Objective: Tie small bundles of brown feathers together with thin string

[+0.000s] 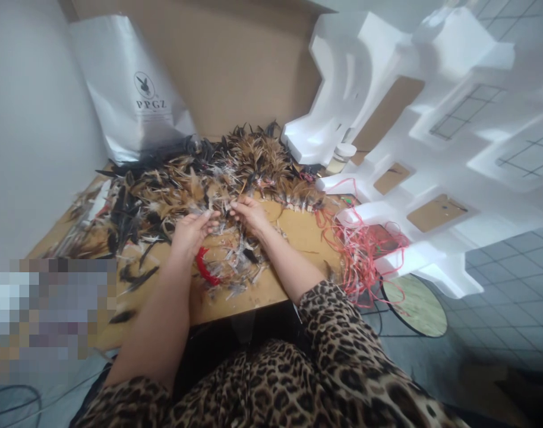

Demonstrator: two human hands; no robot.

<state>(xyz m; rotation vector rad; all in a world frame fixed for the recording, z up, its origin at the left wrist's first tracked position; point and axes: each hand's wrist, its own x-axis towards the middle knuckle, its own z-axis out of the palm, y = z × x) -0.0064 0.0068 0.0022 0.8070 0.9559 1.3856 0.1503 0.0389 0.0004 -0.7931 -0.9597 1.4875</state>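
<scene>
My left hand (195, 230) is pinched closed above the table, in front of a heap of brown and black feathers (164, 193). Close beside it on the right, my right hand (250, 215) has thumb and forefinger pressed together. A thin brownish feather (242, 189) seems to rise from the right fingertips. What the left fingers hold is too small to make out against the feathers behind. Below the hands a curved red piece (205, 266) lies among loose feather scraps (240, 261) on the wooden tabletop (305, 232).
A white bag (120, 89) stands at the back left. Tangled pink-red strings (360, 255) hang over the table's right edge. White foam packing pieces (467, 148) rise on the right beside a lidded jar (341, 157). A round stool (416, 306) sits lower right.
</scene>
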